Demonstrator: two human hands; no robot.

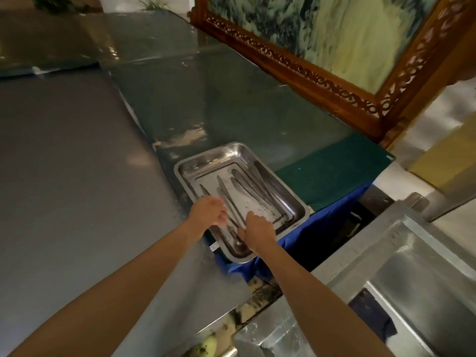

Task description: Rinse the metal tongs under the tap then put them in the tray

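A shiny steel tray [291, 194] rests on the table corner, over a blue cloth. Several metal tongs [253, 191] lie lengthwise inside it. My left hand [210, 210] hovers over the tray's near-left part with fingers spread and curled slightly, holding nothing that I can see. My right hand [257, 228] reaches down into the tray's near end, fingers bent toward the tongs' handles; motion blur hides whether it grips one. No tap is in view.
A grey table top [77, 176] spreads to the left. A glass-covered green surface [244, 104] lies beyond the tray. A carved wooden picture frame [309, 76] leans at the back right. A steel sink unit [412, 279] stands at the lower right.
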